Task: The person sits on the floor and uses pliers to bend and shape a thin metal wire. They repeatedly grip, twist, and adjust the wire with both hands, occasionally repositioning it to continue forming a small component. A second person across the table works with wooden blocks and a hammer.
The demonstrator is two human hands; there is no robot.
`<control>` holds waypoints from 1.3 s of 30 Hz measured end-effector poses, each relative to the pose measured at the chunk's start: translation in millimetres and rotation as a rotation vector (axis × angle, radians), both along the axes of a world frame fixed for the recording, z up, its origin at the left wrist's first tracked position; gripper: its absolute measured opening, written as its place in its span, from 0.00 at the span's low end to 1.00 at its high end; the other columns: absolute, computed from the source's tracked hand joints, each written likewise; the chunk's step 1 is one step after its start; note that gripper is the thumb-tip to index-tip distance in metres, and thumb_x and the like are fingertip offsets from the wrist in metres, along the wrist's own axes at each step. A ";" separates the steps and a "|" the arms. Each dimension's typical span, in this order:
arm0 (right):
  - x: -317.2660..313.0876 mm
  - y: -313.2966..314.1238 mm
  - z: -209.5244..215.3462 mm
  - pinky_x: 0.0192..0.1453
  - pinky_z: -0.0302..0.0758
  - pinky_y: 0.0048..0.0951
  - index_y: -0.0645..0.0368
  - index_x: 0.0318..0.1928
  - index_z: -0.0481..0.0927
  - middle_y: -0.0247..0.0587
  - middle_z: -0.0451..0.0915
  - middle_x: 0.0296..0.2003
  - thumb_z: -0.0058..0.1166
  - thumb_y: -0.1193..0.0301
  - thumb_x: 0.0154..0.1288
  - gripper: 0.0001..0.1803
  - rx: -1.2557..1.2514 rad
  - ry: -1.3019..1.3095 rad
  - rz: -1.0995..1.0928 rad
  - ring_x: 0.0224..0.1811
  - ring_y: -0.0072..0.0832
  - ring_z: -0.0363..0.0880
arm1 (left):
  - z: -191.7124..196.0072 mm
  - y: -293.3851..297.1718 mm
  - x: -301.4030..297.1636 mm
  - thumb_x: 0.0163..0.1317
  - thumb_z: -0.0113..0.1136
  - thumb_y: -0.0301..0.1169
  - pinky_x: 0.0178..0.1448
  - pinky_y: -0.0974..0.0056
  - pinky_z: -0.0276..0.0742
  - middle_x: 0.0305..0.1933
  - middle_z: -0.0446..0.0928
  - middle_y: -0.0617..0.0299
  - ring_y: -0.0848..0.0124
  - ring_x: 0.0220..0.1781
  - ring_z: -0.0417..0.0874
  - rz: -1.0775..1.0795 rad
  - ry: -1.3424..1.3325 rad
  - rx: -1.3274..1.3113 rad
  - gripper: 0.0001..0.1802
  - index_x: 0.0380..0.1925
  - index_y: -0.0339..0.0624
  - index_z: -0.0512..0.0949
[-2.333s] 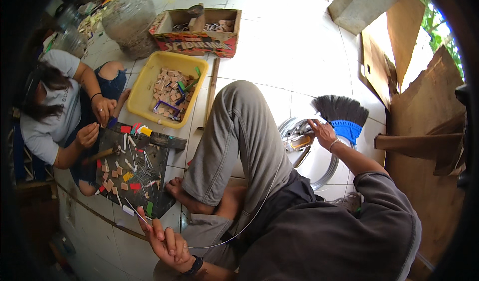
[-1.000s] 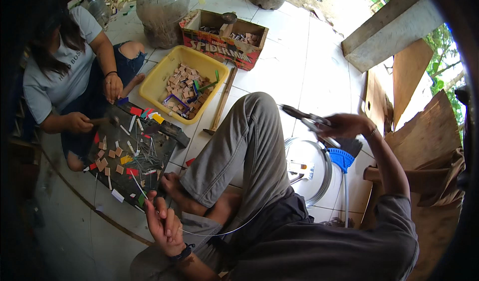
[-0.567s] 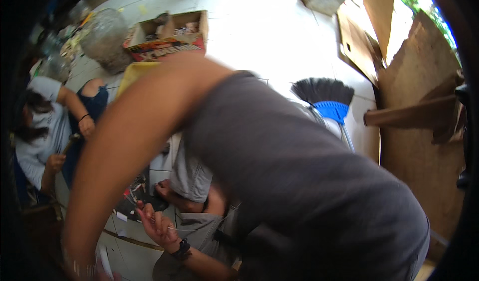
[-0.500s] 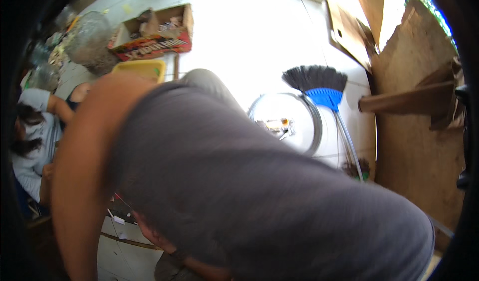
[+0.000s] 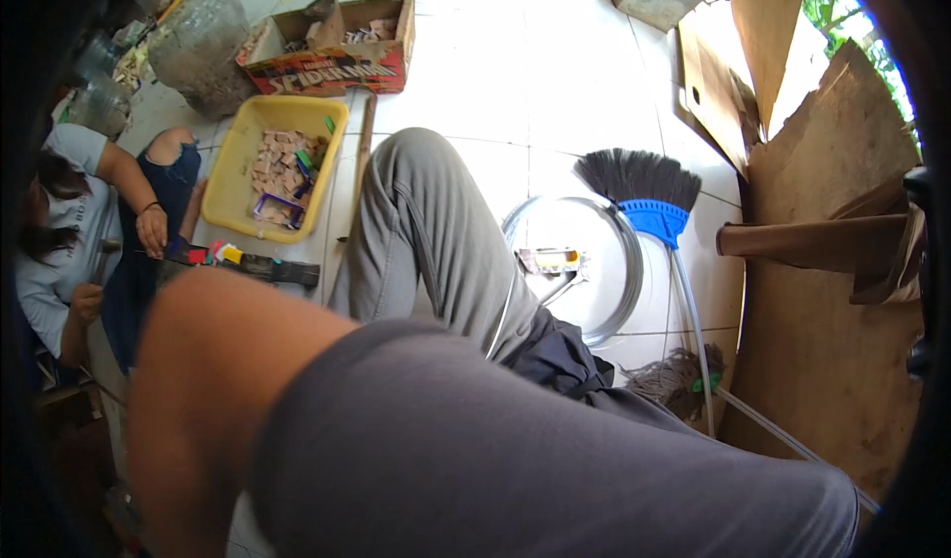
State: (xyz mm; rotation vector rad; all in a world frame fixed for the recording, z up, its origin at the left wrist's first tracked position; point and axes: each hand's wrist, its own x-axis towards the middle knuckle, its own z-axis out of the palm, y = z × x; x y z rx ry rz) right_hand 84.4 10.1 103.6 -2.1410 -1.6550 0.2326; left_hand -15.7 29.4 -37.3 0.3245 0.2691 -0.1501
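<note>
Neither of my hands shows; a bare arm (image 5: 228,360) in a grey sleeve (image 5: 475,439) crosses the front of the picture, bent at the elbow, its forearm leaving at the lower edge. My grey-trousered knee (image 5: 416,182) rises behind it. Left of the knee stands a yellow tub (image 5: 220,197) with many small tan pieces (image 5: 277,162) and a purple-rimmed container (image 5: 279,211). Below the tub lies a dark bar (image 5: 282,271) with red and yellow bits (image 5: 213,253) at its end, partly hidden by my arm.
At left a co-worker (image 5: 84,182) sits, one hand (image 5: 87,303) around a short hammer-like tool. Behind the tub are a cardboard box (image 5: 337,78) and a large clear jar (image 5: 203,53). To the right lie a wire coil (image 5: 634,261), a blue-and-black broom (image 5: 649,216), a mop (image 5: 674,380) and wooden boards (image 5: 802,360).
The sleeved arm has moved lower in the picture, uncovering my knee, the tub, the dark bar and the mop. A hand seen below the sleeve earlier is out of sight now.
</note>
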 end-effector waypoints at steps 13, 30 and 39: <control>-5.0 -174.3 -38.4 0.50 0.78 0.36 0.66 0.61 0.73 0.57 0.83 0.43 0.56 0.62 0.72 0.25 0.288 0.994 -0.328 0.45 0.38 0.85 | 5.3 -25.5 -3.4 0.77 0.50 0.39 0.32 0.73 0.67 0.46 0.77 0.65 0.81 0.30 0.67 0.414 0.124 0.703 0.16 0.61 0.50 0.68; -47.2 -176.0 -126.4 0.48 0.78 0.42 0.67 0.60 0.73 0.65 0.82 0.41 0.57 0.63 0.70 0.25 0.016 0.703 -0.721 0.50 0.55 0.82 | 3.7 -37.3 4.5 0.74 0.55 0.29 0.28 0.76 0.72 0.33 0.70 0.69 0.84 0.29 0.71 0.504 0.125 1.199 0.16 0.59 0.44 0.78; -48.3 -169.3 -125.1 0.44 0.78 0.47 0.66 0.61 0.72 0.66 0.82 0.39 0.53 0.66 0.71 0.23 0.034 0.666 -0.689 0.45 0.59 0.81 | 2.5 -36.0 3.2 0.73 0.56 0.30 0.24 0.75 0.71 0.34 0.73 0.67 0.84 0.25 0.70 0.474 0.108 1.190 0.16 0.59 0.41 0.78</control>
